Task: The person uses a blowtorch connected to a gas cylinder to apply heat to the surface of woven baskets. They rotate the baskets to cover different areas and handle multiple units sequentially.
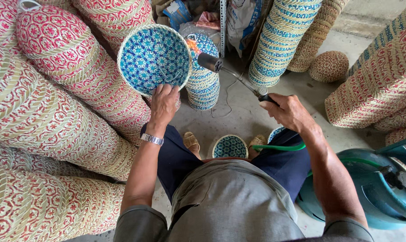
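Observation:
My left hand (162, 104) grips the lower rim of a round blue-and-white woven basket (154, 58), held up with its open inside facing me. My right hand (289, 112) holds the handle of a gas torch (232, 76). Its dark nozzle points left at the basket's right edge, where a small orange flame (192, 45) shows. A green hose (279, 147) runs from the torch past my right arm toward a teal gas cylinder (369, 188) at the lower right. A metal watch sits on my left wrist.
Stacks of red-and-cream woven baskets (55, 112) fill the left side. More red ones (382, 80) stand at the right, and blue-and-cream stacks (279, 40) at the back. A short blue stack (205, 85) stands behind the torch. Another blue basket (230, 146) lies between my sandalled feet on the concrete floor.

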